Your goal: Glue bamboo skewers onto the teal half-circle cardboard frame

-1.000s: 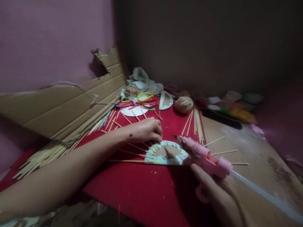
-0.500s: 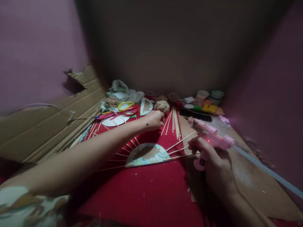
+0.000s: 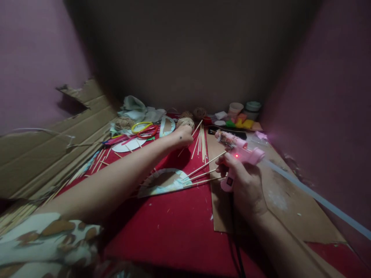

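My left hand (image 3: 184, 136) is closed on a thin wooden stick (image 3: 198, 126) that sticks out on both sides of the fist. Just beyond it lie several loose sticks (image 3: 202, 143) in a fan on the red cloth. In my right hand (image 3: 248, 185) is a pink glue gun (image 3: 247, 153), its red light on and its nozzle pointing left. Below my left forearm rests a half-round cardboard piece (image 3: 166, 178) with a pale patterned border. Several sticks (image 3: 203, 175) radiate from its right side towards my right hand; my forearm covers much of its left side.
Twine balls (image 3: 185, 122), scissors with yellow and red handles (image 3: 147, 131) and a smaller half-round piece (image 3: 167, 126) lie at the back. Tubs (image 3: 253, 110) and coloured packets (image 3: 246, 123) stand back right. A cardboard sheet (image 3: 278, 197) lies right; corrugated cardboard (image 3: 84, 116) leans left.
My left hand has lifted a stick, now tilted in its fist. The view has shifted right, so things sit further left; my right hand still holds the glue gun.
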A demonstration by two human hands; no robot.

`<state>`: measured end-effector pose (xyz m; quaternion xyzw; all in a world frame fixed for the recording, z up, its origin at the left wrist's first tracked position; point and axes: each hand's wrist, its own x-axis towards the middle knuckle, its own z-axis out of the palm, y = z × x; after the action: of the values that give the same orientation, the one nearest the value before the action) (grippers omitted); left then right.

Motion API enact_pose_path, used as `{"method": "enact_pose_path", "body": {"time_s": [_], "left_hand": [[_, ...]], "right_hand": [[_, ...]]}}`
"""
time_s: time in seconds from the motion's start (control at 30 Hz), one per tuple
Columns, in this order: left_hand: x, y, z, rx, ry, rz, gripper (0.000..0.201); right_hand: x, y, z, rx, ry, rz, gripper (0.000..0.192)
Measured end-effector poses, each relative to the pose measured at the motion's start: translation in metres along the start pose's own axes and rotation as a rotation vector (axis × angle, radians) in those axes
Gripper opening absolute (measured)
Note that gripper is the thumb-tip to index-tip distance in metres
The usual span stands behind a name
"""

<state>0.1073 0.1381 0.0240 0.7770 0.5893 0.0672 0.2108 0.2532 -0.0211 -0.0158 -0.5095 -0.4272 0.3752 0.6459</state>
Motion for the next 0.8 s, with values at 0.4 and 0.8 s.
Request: {"method": "enact_pose_path", "body": {"time_s": [0.4,0.8], "left_hand": [[-0.101,-0.079,-0.046,-0.478,0.023,0.046,0.02],[-0.106,-0.112,-0.028,-0.583,0.066,0.084,0.007]], "right_hand": [[-0.033,-0.013,0.016,-0.177,-0.384,0.023,0.027],[-0.049,-0.007,0.049,-0.114,-0.56,0.118,0.037]]}}
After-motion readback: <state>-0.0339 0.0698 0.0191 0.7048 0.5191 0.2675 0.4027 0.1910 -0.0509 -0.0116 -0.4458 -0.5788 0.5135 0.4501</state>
